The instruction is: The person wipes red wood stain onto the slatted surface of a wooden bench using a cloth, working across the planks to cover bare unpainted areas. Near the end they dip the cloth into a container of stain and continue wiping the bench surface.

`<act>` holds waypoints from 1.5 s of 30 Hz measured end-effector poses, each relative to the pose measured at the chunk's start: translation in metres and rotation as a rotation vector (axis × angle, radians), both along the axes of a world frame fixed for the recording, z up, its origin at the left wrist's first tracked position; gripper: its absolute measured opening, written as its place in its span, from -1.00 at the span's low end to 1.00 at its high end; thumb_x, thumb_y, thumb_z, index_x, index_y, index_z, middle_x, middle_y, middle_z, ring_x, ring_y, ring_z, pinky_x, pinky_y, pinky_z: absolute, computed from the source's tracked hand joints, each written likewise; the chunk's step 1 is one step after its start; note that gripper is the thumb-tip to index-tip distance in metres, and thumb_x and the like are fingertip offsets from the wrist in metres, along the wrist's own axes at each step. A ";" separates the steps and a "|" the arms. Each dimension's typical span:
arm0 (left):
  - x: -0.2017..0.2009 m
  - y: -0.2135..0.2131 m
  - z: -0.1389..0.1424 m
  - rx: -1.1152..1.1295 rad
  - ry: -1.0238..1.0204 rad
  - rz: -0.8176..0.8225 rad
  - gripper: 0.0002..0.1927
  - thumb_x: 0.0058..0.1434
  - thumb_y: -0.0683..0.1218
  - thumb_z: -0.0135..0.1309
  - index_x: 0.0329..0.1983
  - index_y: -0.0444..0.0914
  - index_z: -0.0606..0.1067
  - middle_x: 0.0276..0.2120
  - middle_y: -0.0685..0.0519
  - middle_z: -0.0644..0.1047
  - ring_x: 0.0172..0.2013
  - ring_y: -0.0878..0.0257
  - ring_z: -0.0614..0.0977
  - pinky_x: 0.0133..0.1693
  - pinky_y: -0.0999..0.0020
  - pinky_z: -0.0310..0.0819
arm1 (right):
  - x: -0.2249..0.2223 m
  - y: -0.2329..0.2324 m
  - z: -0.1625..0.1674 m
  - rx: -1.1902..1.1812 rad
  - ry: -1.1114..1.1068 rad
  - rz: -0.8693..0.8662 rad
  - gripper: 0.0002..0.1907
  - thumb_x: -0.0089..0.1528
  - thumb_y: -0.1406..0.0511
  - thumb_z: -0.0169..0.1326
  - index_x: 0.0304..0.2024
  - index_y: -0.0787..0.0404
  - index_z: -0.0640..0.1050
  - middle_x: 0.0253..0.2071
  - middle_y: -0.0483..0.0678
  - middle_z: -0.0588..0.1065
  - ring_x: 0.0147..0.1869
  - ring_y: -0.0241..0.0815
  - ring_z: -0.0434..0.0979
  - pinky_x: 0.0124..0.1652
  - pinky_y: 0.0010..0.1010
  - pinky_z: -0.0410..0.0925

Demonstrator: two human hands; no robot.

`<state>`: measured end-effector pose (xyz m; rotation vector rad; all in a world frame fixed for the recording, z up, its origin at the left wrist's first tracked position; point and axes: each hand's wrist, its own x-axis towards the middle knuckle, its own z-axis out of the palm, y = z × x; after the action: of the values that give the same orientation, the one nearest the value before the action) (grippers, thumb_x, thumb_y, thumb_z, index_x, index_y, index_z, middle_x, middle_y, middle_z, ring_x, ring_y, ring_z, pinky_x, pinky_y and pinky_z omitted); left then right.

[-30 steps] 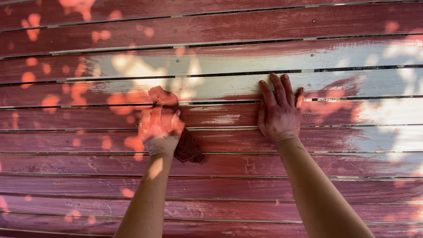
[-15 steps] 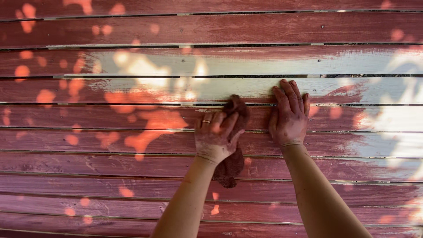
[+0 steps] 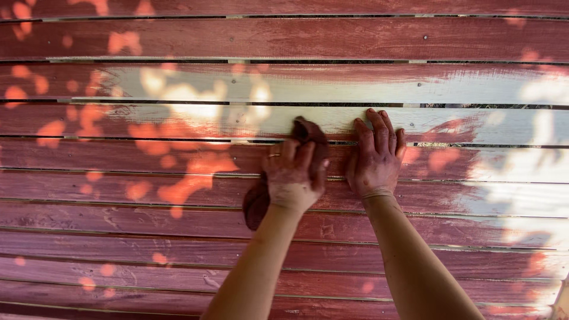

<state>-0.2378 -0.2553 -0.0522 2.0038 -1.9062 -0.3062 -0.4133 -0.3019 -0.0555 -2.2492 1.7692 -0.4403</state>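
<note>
The left hand point(image 3: 293, 175) is closed around a dark reddish rag point(image 3: 308, 131), fingers curled over the cloth and pressing it against the wooden boards point(image 3: 178, 237); a ring point(image 3: 274, 155) shows on one finger. The rag pokes out beyond the fingertips onto the pale unstained board point(image 3: 332, 118), and another fold of it hangs out below the heel of the hand, beside the wrist, over a red board. Just to the right of the rag, the right hand point(image 3: 374, 160) lies flat on the boards, palm down, its fingers straight and held close together, their tips reaching onto the same pale board. The two hands sit near each other without touching, a narrow strip of red wood between them. Both hands are smeared with the reddish stain. All the boards run horizontally, with dark gaps between them. Those below the rag are stained a deep red-brown; the board under its upper end and the one above that are still largely pale, with streaky red brushed along their edges. Farther above the rag, the boards are red again. Patches of dappled sunlight fall left of the rag as orange blotches, and to its right as bright whitish areas.
</note>
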 end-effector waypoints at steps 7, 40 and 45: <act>-0.004 0.005 -0.005 0.041 0.050 -0.205 -0.57 0.21 0.16 0.04 0.07 -0.08 0.57 -0.10 0.01 0.45 -0.03 0.04 0.47 -0.02 -0.09 0.34 | -0.004 -0.002 0.000 -0.061 -0.058 -0.015 -0.52 0.26 0.39 -0.04 0.26 0.08 0.45 0.45 0.00 0.28 0.61 0.08 0.15 0.49 0.13 -0.03; 0.198 0.016 -0.043 0.293 0.224 0.230 -0.41 -0.08 0.02 0.26 0.07 -0.21 0.52 0.01 0.00 0.58 0.00 0.09 0.54 -0.05 0.30 0.51 | 0.005 -0.004 0.004 -0.020 0.039 -0.028 -0.43 0.14 0.35 -0.04 0.24 0.10 0.43 0.42 0.07 0.26 0.57 0.18 0.11 0.44 0.22 -0.06; 0.167 0.015 -0.016 0.491 -0.060 0.208 -0.51 0.16 0.14 0.20 0.05 -0.22 0.51 0.07 -0.09 0.50 0.05 0.00 0.52 0.01 0.06 0.52 | 0.005 -0.003 0.002 -0.019 0.015 -0.037 -0.49 0.20 0.36 -0.05 0.24 0.11 0.43 0.43 0.05 0.26 0.60 0.16 0.12 0.47 0.21 -0.05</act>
<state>-0.0709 -0.2407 -0.0680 2.5234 -1.7569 -0.7220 -0.4087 -0.3049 -0.0535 -2.2418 1.8237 -0.4499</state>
